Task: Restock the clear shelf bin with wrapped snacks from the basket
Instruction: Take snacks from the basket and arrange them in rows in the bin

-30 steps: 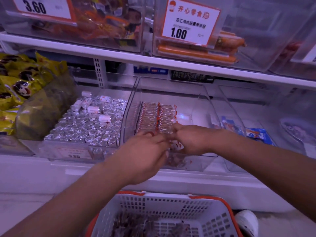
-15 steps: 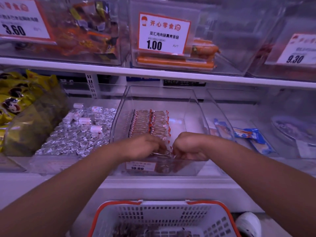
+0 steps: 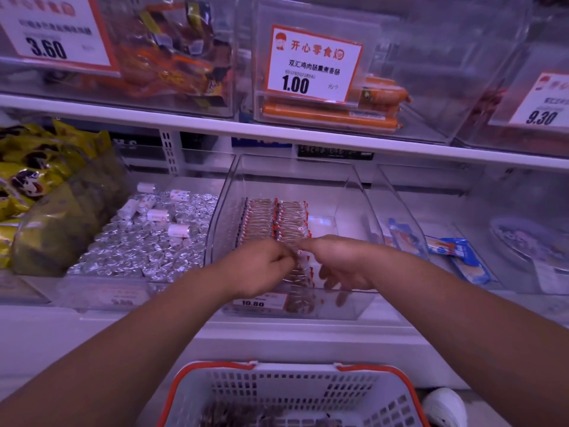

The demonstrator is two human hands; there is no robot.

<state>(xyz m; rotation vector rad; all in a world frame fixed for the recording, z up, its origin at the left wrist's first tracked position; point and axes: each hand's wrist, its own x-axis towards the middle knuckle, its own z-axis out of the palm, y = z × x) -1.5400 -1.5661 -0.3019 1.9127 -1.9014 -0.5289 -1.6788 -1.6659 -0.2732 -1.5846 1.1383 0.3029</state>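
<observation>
Head view: my left hand [image 3: 261,269] and my right hand [image 3: 341,260] meet inside the clear shelf bin [image 3: 366,211] on the lower shelf. The left grip is curled, fingertips pinching a clear wrapped snack at the front of the rows; the right grip pinches the same spot with forefinger and thumb, its other fingers hanging loose toward the bin floor. The wrapped snacks [image 3: 274,220] are small brownish pieces in clear film with red ends, set on edge in two tidy rows running front to back, on the bin's left half. A tag [image 3: 252,302] on the bin's front reads 10.80. Below, the white basket [image 3: 295,392] with orange rim holds more dark snacks. On the upper shelf, a price card [image 3: 314,64] reads 1.00 over orange sausages [image 3: 329,117]; other cards read 3.60 [image 3: 52,35] and 9.30 [image 3: 543,109]. Left of my bin lie foil-wrapped sweets [image 3: 147,245].
</observation>
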